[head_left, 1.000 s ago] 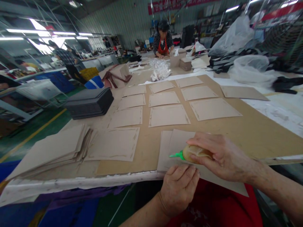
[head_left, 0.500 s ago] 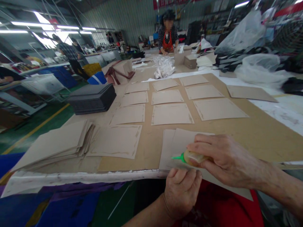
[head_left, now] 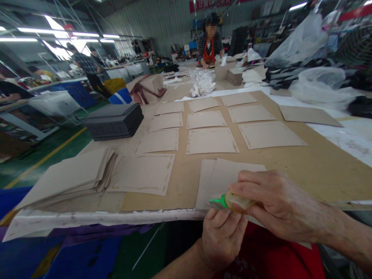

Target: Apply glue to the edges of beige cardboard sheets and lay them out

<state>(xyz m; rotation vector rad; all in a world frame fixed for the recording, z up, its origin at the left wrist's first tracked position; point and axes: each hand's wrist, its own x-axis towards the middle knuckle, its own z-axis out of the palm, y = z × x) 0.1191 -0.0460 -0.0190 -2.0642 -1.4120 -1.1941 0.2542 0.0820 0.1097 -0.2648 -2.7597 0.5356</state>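
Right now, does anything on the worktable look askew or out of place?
Mildly: the lone card sheet at right sits apart from the sheet grid, straddling the edge of the brown board. The card stack at left is also unevenly fanned.

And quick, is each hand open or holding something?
Left hand: curled at the near edge of the sheets; whether it grips them cannot be told.
Right hand: closed around the green-tipped bottle.

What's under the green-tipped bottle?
Overlapping beige sheets lie below the bottle. The right hand and left hand cover part of them, so any marks there can't be seen.
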